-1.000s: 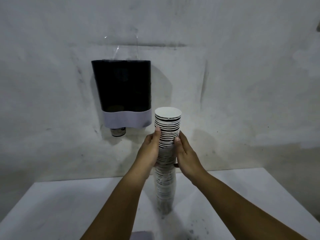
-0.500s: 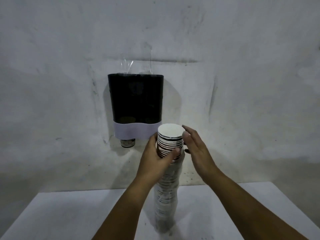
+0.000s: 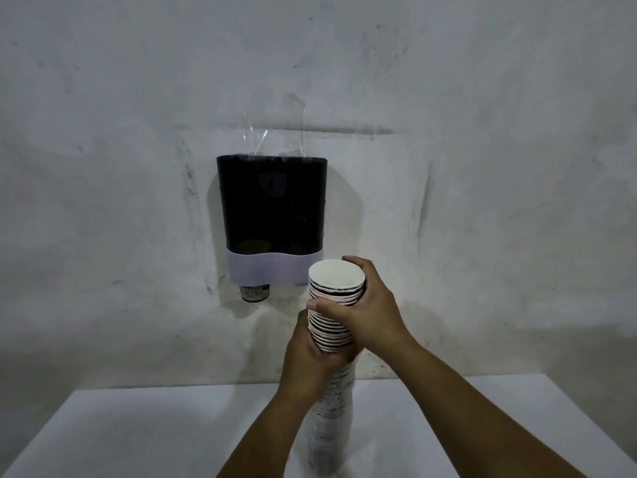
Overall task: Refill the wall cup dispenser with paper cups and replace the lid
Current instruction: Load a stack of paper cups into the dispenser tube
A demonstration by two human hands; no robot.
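On the white table [image 3: 103,429] near me stands a tall stack of paper cups [image 3: 332,391], its base down at the near edge and its top rising to about the level of the dispenser's pale lower band. My right hand [image 3: 372,305] is wrapped around the upper cups, thumb across the near side and fingers curled round the far side just under the open rim. My left hand [image 3: 310,357] clamps the stack lower down, directly beneath the right, fingers closed around it. Reads as splitting off a top batch: right takes the upper cups, left steadies the rest. Whether the batch has parted from the stack I cannot tell; my hands cover the join. Far and left of the stack, the wall cup dispenser [image 3: 272,215] hangs on the grey wall [image 3: 482,132], dark body, its top open with clear plastic [image 3: 272,136] sticking up above it. One cup bottom [image 3: 254,293] pokes out below the left side; the dark body hides how many cups sit inside. Lid: not in view anywhere. Progress, by my judgement: early. No cups from this stack have gone in yet. Left to do: lift the batch clear, carry it up and left over the open top, drop it in, then find and fit the lid.
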